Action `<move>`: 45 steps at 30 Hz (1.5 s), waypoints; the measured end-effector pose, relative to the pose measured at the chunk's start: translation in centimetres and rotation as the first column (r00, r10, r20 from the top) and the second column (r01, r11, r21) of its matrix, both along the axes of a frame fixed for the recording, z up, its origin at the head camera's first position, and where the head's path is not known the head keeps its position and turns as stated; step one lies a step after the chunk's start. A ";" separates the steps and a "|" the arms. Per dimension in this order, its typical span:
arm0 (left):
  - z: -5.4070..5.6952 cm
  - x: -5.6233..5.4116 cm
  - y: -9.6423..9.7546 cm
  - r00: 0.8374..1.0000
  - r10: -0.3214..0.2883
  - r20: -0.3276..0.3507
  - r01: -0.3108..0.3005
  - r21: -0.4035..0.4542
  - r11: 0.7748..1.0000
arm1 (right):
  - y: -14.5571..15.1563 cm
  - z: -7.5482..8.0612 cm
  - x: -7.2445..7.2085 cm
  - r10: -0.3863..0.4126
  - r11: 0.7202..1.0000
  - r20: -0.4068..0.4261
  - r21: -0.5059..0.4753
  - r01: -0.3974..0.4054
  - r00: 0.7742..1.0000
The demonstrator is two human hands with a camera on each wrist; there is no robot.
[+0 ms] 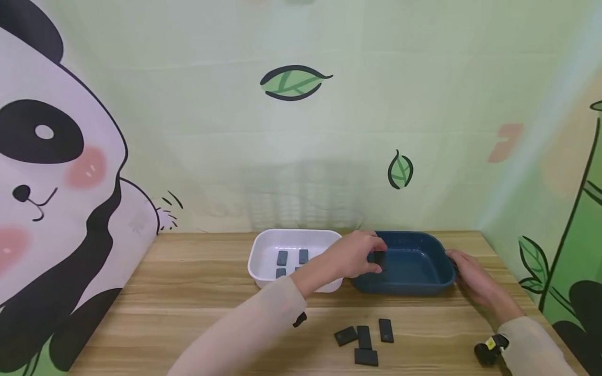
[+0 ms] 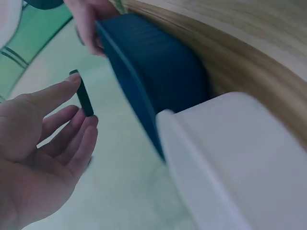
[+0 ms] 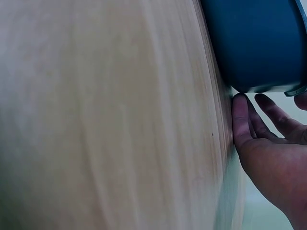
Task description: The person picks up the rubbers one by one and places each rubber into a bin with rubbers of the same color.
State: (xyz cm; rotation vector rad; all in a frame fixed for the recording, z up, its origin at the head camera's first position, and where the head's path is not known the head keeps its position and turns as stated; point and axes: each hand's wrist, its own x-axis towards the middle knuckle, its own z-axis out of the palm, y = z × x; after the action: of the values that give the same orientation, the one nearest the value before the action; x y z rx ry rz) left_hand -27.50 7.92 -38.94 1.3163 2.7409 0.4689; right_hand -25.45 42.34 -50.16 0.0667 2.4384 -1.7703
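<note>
Here, the left grip (image 1: 355, 255) pinches a thin oblong tile (image 2: 84, 96), perhaps plastic

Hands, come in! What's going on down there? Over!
Left hand pinches dark tile above blue tray. Right hand by tray's right end. Four tiles on table. No obstacle visible.

No lettering, brand or number I can read anywhere. Yellow patch (image 1: 491, 343) on the black wrist device (image 1: 483, 355) by my right sleeve (image 1: 533, 344), near side: too small to make out. Reddish mark (image 1: 506, 143) on the far backdrop (image 1: 447, 68), right: blurred, cannot tell if it is a character. Dark tiles (image 1: 364, 337), near: I read nothing on them.
</note>
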 end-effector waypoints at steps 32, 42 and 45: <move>-7.6 -5.8 7.0 0.970 0.245 0.006 -0.244 -0.049 0.969 | 0.0 -0.1 0.0 -0.008 0.998 -0.044 -0.058 0.005 0.999; -8.2 -5.7 7.2 0.960 0.280 -0.016 -0.281 -0.061 0.958 | 0.0 -0.1 0.0 -0.010 1.000 -0.036 -0.022 0.010 0.999; -8.3 -5.7 7.1 0.958 0.286 0.000 -0.285 -0.056 0.957 | 0.0 -0.1 0.0 -0.005 1.000 -0.030 -0.015 0.004 1.000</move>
State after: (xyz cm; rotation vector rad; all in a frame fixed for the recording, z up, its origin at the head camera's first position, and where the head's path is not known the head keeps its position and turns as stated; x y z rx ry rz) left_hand -33.21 15.01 -47.20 0.9058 2.9262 0.4101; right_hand -25.49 42.38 -50.25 0.0446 2.4467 -1.8042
